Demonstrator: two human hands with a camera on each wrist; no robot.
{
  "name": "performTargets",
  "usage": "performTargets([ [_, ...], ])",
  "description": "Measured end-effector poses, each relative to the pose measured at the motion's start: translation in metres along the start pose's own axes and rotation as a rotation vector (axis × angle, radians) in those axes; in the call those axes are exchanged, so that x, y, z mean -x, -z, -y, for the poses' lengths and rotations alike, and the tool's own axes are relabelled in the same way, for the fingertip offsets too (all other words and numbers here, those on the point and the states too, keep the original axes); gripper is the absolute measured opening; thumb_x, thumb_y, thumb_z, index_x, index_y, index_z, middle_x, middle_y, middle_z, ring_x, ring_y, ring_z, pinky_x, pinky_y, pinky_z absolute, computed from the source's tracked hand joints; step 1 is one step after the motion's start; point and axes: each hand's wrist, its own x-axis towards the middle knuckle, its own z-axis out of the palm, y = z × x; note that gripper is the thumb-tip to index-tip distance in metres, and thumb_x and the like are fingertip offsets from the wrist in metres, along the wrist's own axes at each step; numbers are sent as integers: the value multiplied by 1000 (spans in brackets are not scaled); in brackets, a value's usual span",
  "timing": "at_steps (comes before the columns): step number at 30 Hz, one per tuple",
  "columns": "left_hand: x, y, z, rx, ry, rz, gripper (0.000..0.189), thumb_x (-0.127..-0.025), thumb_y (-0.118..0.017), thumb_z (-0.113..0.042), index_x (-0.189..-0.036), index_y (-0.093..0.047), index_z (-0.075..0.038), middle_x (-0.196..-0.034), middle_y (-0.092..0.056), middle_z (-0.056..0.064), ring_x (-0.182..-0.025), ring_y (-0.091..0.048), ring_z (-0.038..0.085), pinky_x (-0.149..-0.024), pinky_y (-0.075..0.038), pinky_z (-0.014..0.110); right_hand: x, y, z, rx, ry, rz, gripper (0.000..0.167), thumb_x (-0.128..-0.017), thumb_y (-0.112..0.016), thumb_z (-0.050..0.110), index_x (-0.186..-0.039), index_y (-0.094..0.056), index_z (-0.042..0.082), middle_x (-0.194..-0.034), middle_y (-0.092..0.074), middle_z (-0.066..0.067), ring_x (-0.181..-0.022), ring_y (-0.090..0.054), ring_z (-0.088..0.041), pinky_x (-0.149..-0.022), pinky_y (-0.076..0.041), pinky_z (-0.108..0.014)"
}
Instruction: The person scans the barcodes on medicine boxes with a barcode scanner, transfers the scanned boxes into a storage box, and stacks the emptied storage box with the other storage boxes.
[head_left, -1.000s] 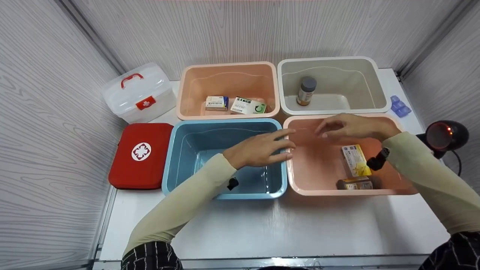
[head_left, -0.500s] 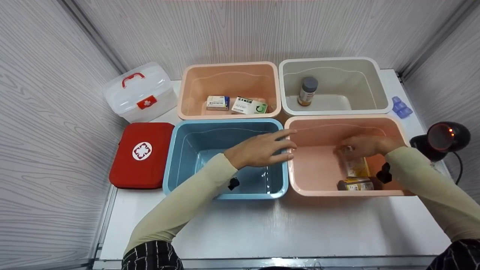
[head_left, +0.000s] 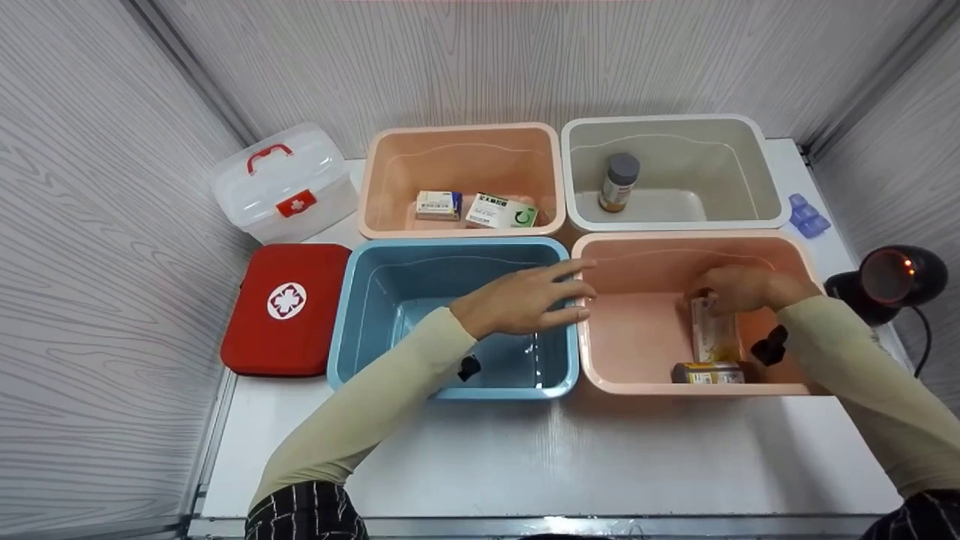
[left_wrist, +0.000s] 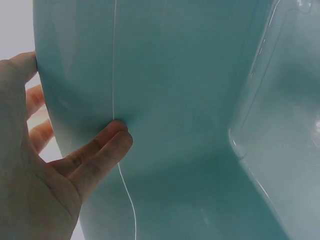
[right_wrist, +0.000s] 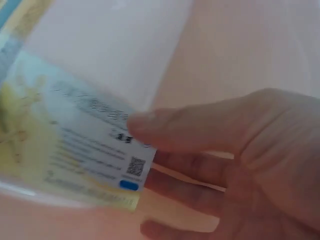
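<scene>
In the head view my left hand lies across the right rim of the blue bin. The left wrist view shows two digits against the inner face of its wall, the others outside, so the hand grips that wall. My right hand is down in the front peach bin. It pinches a white and yellow medicine box at its far end, thumb on the printed face and other fingers behind. A dark bottle with a yellow label lies on its side at the box's near end.
Behind, another peach bin holds two medicine boxes; a grey bin holds an upright bottle. Left are a red first-aid case and a clear box with red handle. Right are a purple pill organizer and a black scanner.
My right hand has come down from above the front peach bin and taken hold of the medicine box, which has turned to show a paler side. The left hand stays at the rim.
</scene>
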Motion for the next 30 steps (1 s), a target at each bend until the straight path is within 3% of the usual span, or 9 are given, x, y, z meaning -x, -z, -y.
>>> performTargets([
  [3,0,1,0,-3,-11,-7,52,-115,-41,-59,-157,-56,-33,-184,-18,-6,-161,-42,25,-132,-37,49,8,7,-5,-4,64,-6,33,-93,-76,-5,-123,-78,8,-122,-74,-13,-106,-69,-33,-97,-60,-70],
  [6,0,3,0,1,-15,-14,52,-115,-42,-59,-157,-56,-32,-184,-18,-6,-161,-42,25,-132,-38,49,16,10,-10,-78,101,51,29,-99,-72,-1,-127,-77,6,-125,-74,-16,-106,-69,-32,-96,-63,-65],
  [9,1,4,0,3,-14,-16,52,-115,-42,-59,-158,-55,-32,-184,-18,-7,-160,-43,25,-131,-38,50,26,7,-13,-234,-7,158,36,-106,-67,10,-142,-67,7,-139,-65,-20,-118,-63,-38,-99,-61,-66],
  [12,1,4,1,6,-15,-19,52,-115,-42,-58,-158,-56,-32,-184,-18,-7,-160,-43,26,-131,-38,50,32,6,-11,-302,-24,160,37,-106,-67,11,-143,-63,5,-137,-64,-20,-115,-63,-35,-97,-63,-59],
  [14,1,4,0,9,-14,-17,52,-115,-42,-58,-158,-55,-32,-184,-17,-7,-160,-43,26,-131,-38,50,35,9,-8,-302,39,84,34,-105,-70,10,-138,-66,3,-130,-70,-17,-110,-67,-29,-93,-65,-51],
  [17,1,3,0,13,-9,-13,52,-115,-42,-58,-158,-55,-33,-184,-17,-8,-161,-42,26,-131,-38,50,37,17,3,-236,200,-82,23,-104,-72,7,-127,-71,3,-117,-76,-9,-100,-71,-18,-83,-64,-31],
  [22,2,2,1,8,-12,-22,53,-115,-41,-59,-158,-56,-32,-184,-19,-7,-159,-45,25,-130,-40,50,45,25,27,-198,322,-311,39,-105,-69,4,-144,-67,7,-121,-71,-9,-100,-63,-14,-80,-55,-23],
  [25,1,1,1,5,-13,-29,53,-115,-41,-59,-158,-56,-32,-183,-20,-6,-158,-46,25,-130,-40,49,47,26,39,-221,338,-387,49,-104,-70,2,-152,-63,10,-126,-67,-12,-101,-59,-11,-78,-53,-21],
  [30,-1,-1,0,5,-6,-15,54,-115,-40,-59,-158,-56,-32,-184,-19,-6,-160,-44,26,-130,-39,50,53,25,51,-324,303,-475,42,-102,-75,4,-143,-67,11,-122,-71,-8,-101,-63,-3,-79,-55,-15],
])
